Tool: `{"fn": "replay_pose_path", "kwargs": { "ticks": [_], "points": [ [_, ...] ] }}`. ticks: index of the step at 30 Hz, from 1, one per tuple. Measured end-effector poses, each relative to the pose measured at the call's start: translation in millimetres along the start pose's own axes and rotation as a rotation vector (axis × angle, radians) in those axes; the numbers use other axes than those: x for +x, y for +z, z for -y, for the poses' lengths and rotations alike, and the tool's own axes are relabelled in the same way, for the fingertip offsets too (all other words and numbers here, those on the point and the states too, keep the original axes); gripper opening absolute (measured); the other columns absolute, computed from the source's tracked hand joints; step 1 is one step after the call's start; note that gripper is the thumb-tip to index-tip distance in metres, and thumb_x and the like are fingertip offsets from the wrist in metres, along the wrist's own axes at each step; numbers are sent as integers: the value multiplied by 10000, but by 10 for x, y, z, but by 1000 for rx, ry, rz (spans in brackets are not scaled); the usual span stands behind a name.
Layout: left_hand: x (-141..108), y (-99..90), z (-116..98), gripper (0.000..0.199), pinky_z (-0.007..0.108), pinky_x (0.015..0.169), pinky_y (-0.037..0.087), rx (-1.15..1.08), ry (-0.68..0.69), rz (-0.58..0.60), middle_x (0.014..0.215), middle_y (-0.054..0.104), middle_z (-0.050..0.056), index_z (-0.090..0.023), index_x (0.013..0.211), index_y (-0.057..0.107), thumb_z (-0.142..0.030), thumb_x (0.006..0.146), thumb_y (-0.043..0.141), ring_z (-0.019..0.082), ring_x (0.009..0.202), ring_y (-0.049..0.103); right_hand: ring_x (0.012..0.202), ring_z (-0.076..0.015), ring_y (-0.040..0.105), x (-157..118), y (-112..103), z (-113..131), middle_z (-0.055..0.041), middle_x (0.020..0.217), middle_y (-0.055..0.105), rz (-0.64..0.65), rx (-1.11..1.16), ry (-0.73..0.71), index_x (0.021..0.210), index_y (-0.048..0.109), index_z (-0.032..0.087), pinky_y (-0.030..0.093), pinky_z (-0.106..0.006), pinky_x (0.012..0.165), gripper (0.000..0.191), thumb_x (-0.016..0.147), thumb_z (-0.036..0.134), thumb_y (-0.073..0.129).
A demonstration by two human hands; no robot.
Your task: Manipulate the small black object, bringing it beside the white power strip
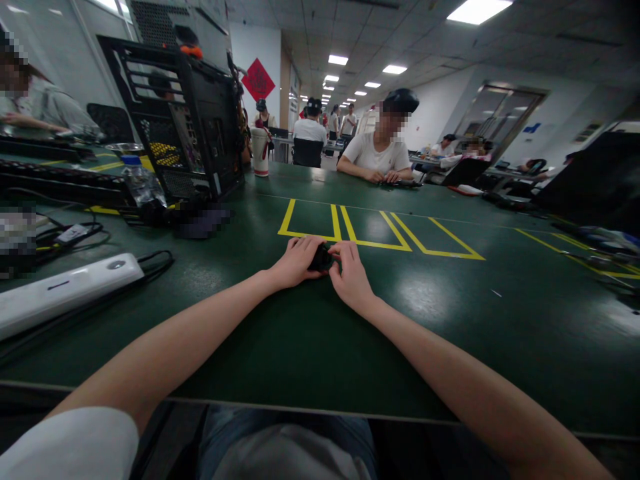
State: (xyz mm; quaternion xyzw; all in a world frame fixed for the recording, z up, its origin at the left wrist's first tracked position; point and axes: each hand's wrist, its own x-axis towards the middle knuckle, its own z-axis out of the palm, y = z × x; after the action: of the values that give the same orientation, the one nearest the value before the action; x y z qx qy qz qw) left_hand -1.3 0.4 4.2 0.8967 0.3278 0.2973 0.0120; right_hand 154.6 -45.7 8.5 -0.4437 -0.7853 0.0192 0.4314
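A small black object (321,259) is held just above or on the green tabletop (300,333), close to the yellow tape outlines. My left hand (299,260) is closed over its left side, fingers bent across the top. From the right, my right hand (348,270) meets it with curled fingers, thumb and fingertips at its right edge. Most of the object is covered by my fingers, so its exact kind does not show.
Yellow tape outlines (380,248) lie just beyond my hands. To the left are a white power strip (70,293), a water bottle (143,181), an open black computer case (215,133) and a paper cup (260,152). Across the table sits a person (379,152) handling something dark.
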Motion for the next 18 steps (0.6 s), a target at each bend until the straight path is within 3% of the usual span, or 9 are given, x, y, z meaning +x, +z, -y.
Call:
{"fn": "replay_pose_path", "kwargs": {
  "ticks": [6,13,18],
  "points": [
    [41,4,39,574,418,902,292,-42,-70,16,1150,467,99,-181,1136,343,-379,670,614,265,1084,432,1046,-210,442,3,3,-134,-104,1056,436,35,-34,158,1003,431,160,382,-389,918,330,688,73,387],
    [126,48,258,489,355,744,420,-244,-301,93,984,547,76,-164,1039,433,-441,669,590,220,865,538,1107,-231,433,4,15,-156,-130,1197,398,193,-64,276,1164,355,135,369,-385,950,496,702,245,499],
    [150,118,339,523,357,784,429,-309,-376,22,1006,545,77,-156,1086,423,-414,665,596,214,906,534,1177,-245,389,83,81,-235,-136,1266,392,280,-114,219,1237,311,137,314,-407,995,586,729,351,509]
  ]
}}
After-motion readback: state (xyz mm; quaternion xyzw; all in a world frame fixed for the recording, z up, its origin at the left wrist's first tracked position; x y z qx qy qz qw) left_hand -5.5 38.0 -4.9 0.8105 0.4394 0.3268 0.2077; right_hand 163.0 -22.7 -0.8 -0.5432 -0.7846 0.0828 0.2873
